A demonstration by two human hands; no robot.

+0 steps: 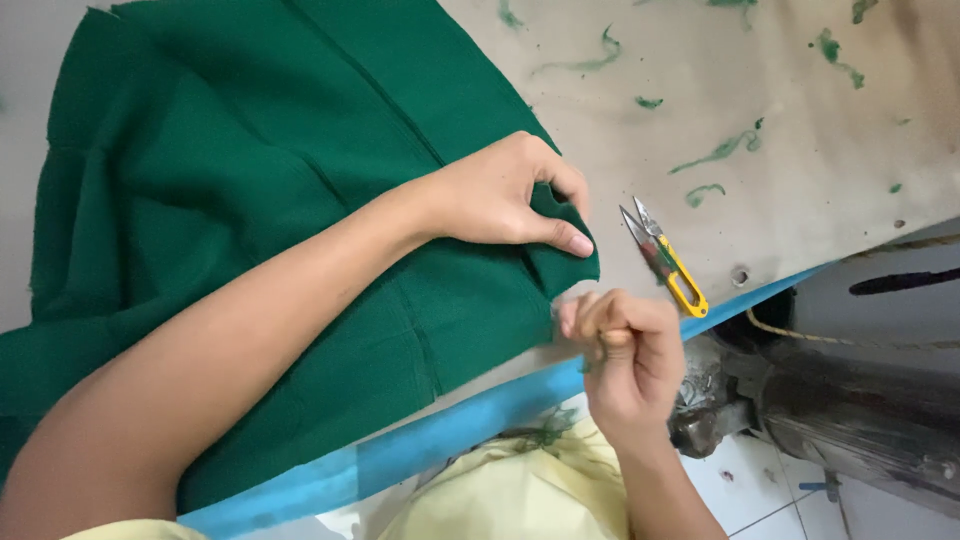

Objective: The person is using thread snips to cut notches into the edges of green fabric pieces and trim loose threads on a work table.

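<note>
Green cloth (250, 220) pinned under left hand (500, 195), right hand (625, 350) just beside its edge

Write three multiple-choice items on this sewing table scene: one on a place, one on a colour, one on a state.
1. Where do the thread snips lie?
A. On the bare table, right of the cloth
B. On top of the cloth
C. In the right hand

2. What colour is the cloth?
A. Red
B. Dark green
C. White

3. What is the left hand doing?
A. Hanging off the table
B. Gripping the snips
C. Pressing down on the cloth's corner

Answers:
1. A, the snips rest on the table, clear of the cloth's edge.
2. B, the whole piece is dark green.
3. C, its thumb and fingers pinch the corner, while the right hand is curled by the table edge.
</note>
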